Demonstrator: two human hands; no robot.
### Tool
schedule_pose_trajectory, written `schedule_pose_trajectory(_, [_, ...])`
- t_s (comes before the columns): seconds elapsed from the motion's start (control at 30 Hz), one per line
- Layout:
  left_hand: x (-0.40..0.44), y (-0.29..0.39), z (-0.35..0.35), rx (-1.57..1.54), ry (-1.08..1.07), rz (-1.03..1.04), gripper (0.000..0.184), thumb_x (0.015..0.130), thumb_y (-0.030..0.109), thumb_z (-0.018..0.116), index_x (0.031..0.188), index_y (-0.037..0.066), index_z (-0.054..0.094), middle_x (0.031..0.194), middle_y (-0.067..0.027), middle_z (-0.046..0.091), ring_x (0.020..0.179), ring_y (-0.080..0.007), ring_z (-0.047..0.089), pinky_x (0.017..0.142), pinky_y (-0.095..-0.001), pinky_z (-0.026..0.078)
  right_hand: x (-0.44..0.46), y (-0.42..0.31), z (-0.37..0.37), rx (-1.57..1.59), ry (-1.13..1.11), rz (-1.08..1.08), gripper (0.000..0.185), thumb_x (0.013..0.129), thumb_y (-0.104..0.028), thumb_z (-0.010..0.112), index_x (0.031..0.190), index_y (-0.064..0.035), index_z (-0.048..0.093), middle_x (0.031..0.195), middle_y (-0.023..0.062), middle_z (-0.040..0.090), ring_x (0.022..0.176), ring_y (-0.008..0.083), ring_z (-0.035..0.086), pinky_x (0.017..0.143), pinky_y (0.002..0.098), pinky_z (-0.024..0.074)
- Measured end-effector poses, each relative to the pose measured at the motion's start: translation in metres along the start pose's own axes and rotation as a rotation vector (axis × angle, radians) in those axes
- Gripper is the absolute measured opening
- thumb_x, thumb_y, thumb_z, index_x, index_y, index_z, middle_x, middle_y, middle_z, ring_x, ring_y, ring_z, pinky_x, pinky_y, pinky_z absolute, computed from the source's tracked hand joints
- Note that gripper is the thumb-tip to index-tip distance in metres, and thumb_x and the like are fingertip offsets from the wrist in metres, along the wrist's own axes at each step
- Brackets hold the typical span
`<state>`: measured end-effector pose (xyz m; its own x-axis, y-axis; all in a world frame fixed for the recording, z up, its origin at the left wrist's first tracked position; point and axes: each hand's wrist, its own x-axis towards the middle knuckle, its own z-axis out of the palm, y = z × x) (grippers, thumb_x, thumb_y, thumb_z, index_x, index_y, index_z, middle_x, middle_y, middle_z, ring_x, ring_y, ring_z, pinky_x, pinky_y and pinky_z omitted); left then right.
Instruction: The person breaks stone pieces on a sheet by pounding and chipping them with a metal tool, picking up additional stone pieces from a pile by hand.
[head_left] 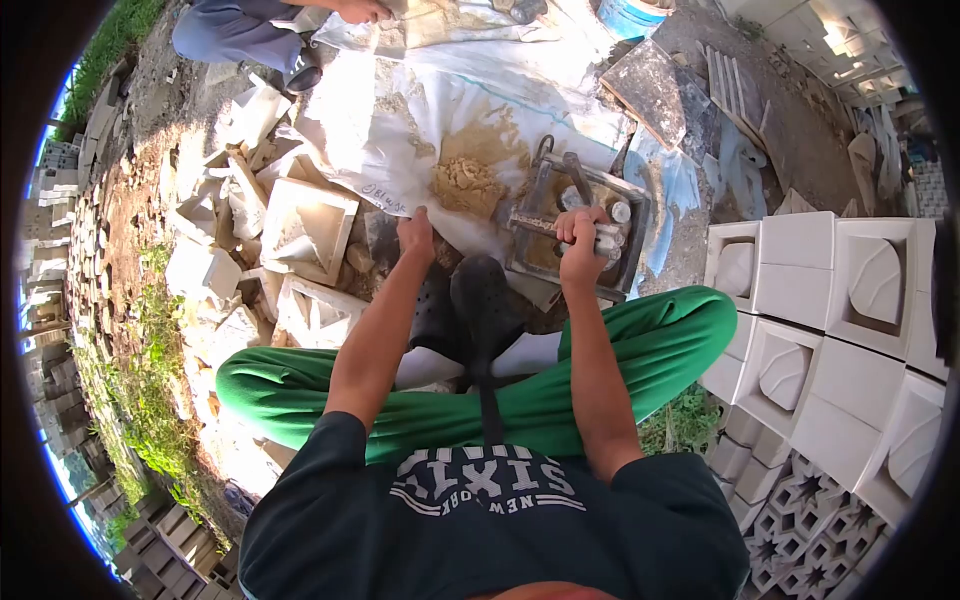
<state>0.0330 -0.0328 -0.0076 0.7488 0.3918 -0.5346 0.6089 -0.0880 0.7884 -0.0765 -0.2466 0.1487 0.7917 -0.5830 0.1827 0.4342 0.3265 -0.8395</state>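
White sheet [400, 150] underneath; metal mould [637, 240] at its right side, near the sand pile [467, 187]. Right hand [582, 238] wrapped round the mould's bar [534, 222], left hand [415, 236] apparently pinching the sheet's edge; hands apart. Best: firm grip, taut edge, mould level.

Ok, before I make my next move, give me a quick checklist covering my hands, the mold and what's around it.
1. Right hand closed around the bar over the mold: ok.
2. Left hand on the near edge of the white sheet: ok, fingers at the edge.
3. Sandy heap within view: ok, on the sheet, left of the mold.
4. Right shoe clear of the mold: cannot tell; it sits very close to the near left corner.
5. Co-worker's hand away from the mold: ok, at the far end of the sheet.
6. Mold filled evenly: cannot tell; your hand and the bar hide part of it.
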Motion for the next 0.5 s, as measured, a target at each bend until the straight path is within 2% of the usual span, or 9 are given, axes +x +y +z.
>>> schedule_pose_trajectory(0.07, [0.008, -0.012, 0.007, -0.240, -0.043, -0.028, 0.039, 0.083, 0.023, 0.064, 0.115, -0.001, 0.062, 0.103, -0.0124, 0.065, 0.093, -0.0249, 0.062, 0.079, -0.0373, 0.049, 0.002, -0.001, -0.001, -0.049, 0.001, -0.005, 0.022, 0.090, -0.006, 0.047, 0.071, -0.0091, 0.037, 0.060, 0.0022, 0.042, 0.056, 0.0130, 0.040, 0.061, 0.0322, 0.0406])
schedule_pose_trajectory(0.1, [0.009, -0.016, 0.011, -0.239, -0.044, -0.027, 0.039, 0.083, 0.023, 0.064, 0.115, -0.001, 0.062, 0.103, -0.0124, 0.065, 0.093, -0.0249, 0.062, 0.079, -0.0373, 0.049, 0.002, -0.002, -0.001, -0.059, 0.001, 0.000, 0.022, 0.091, -0.007, 0.047, 0.071, -0.0091, 0.037, 0.060, 0.0021, 0.042, 0.056, 0.0130, 0.040, 0.061, 0.0322, 0.0407])
schedule_pose_trajectory(0.17, [0.010, -0.026, 0.021, -0.586, -0.036, -0.125, 0.046, 0.084, 0.029, 0.065, 0.118, 0.000, 0.056, 0.105, -0.0141, 0.062, 0.092, -0.0260, 0.062, 0.081, -0.0417, 0.050, 0.001, -0.001, -0.001, -0.069, -0.001, 0.008, 0.023, 0.091, -0.007, 0.048, 0.071, -0.0092, 0.037, 0.060, 0.0020, 0.042, 0.056, 0.0131, 0.040, 0.061, 0.0322, 0.0409])
schedule_pose_trajectory(0.2, [0.011, -0.028, 0.024, -0.589, -0.034, -0.123, 0.046, 0.084, 0.029, 0.065, 0.118, 0.000, 0.056, 0.105, -0.0141, 0.062, 0.092, -0.0260, 0.062, 0.081, -0.0417, 0.050, 0.002, 0.001, -0.001, -0.040, 0.007, 0.002, 0.021, 0.091, -0.005, 0.048, 0.072, -0.0082, 0.040, 0.061, 0.0013, 0.043, 0.056, 0.0120, 0.041, 0.060, 0.0302, 0.0407])
schedule_pose_trajectory(0.27, [0.013, -0.029, 0.030, -0.541, -0.310, -0.347, 0.049, 0.086, 0.031, 0.064, 0.121, -0.001, 0.052, 0.113, -0.0154, 0.059, 0.099, -0.0300, 0.061, 0.088, -0.0458, 0.050, 0.003, 0.003, -0.001, -0.010, 0.005, -0.006, 0.019, 0.091, -0.003, 0.049, 0.073, -0.0073, 0.043, 0.061, 0.0005, 0.043, 0.056, 0.0109, 0.042, 0.058, 0.0282, 0.0406])
schedule_pose_trajectory(0.37, [0.059, -0.070, 0.040, -0.695, -0.354, -0.450, 0.045, 0.093, 0.030, 0.055, 0.126, 0.000, 0.048, 0.120, -0.0149, 0.056, 0.103, -0.0300, 0.059, 0.089, -0.0447, 0.048, 0.007, 0.007, 0.002, 0.068, -0.025, -0.049, 0.018, 0.090, -0.003, 0.051, 0.075, -0.0084, 0.045, 0.062, 0.0000, 0.044, 0.054, 0.0100, 0.041, 0.054, 0.0273, 0.0382])
schedule_pose_trajectory(0.4, [0.047, -0.058, 0.042, -0.706, -0.355, -0.445, 0.045, 0.093, 0.030, 0.055, 0.126, 0.000, 0.048, 0.120, -0.0149, 0.056, 0.103, -0.0300, 0.059, 0.089, -0.0447, 0.048, 0.015, 0.011, 0.007, 0.069, -0.036, -0.052, 0.018, 0.090, -0.003, 0.051, 0.075, -0.0084, 0.045, 0.062, 0.0000, 0.044, 0.054, 0.0100, 0.041, 0.054, 0.0273, 0.0382])
schedule_pose_trajectory(0.47, [-0.001, -0.035, 0.035, -0.676, -0.232, -0.267, 0.046, 0.095, 0.031, 0.050, 0.128, -0.001, 0.046, 0.120, -0.0153, 0.056, 0.106, -0.0311, 0.059, 0.090, -0.0455, 0.048, 0.029, 0.020, 0.021, 0.133, 0.111, 0.039, 0.015, 0.089, -0.005, 0.052, 0.076, -0.0086, 0.047, 0.062, -0.0008, 0.044, 0.052, 0.0088, 0.040, 0.051, 0.0251, 0.0348])
schedule_pose_trajectory(0.5, [0.002, -0.040, 0.033, -0.683, -0.227, -0.263, 0.046, 0.095, 0.031, 0.050, 0.128, -0.001, 0.046, 0.120, -0.0153, 0.056, 0.106, -0.0311, 0.059, 0.090, -0.0455, 0.048, 0.034, 0.014, 0.038, 0.089, 0.204, 0.073, 0.013, 0.088, -0.007, 0.054, 0.076, -0.0082, 0.048, 0.061, -0.0016, 0.044, 0.051, 0.0072, 0.040, 0.049, 0.0237, 0.0318])
